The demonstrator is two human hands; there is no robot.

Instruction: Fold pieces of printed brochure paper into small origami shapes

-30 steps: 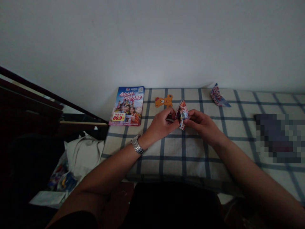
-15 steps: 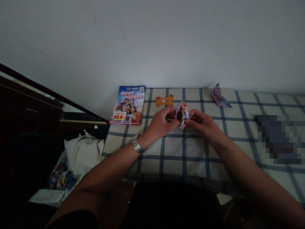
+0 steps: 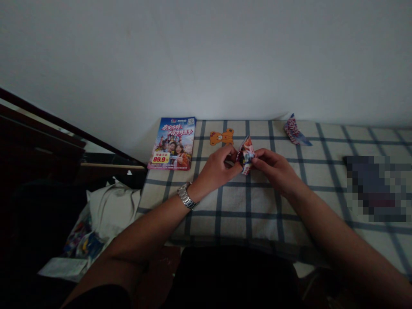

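Observation:
A small folded piece of printed paper [image 3: 246, 155], red, white and blue, is held between my two hands above the checked cloth [image 3: 206, 227]. My left hand [image 3: 220, 165], with a metal watch [image 3: 186, 195] on its wrist, pinches the paper's left side between thumb and fingers. On the other side, the thumb and fingertips of my right hand [image 3: 273, 169] close on its right edge. The paper's top comes to a point. Just beyond my left hand, an orange bear cutout [image 3: 222, 136] lies flat on the cloth.
A stack of printed flyers [image 3: 172, 143] lies at the cloth's left end by the wall. Another folded paper shape [image 3: 294, 131] rests near the wall at right. A pixelated dark object [image 3: 373, 186] lies far right. A whitish bag [image 3: 112, 206] is below the left edge.
The folded paper looks narrower now, its opening less visible, and it has turned slightly. Both hands keep their grip, with small finger shifts.

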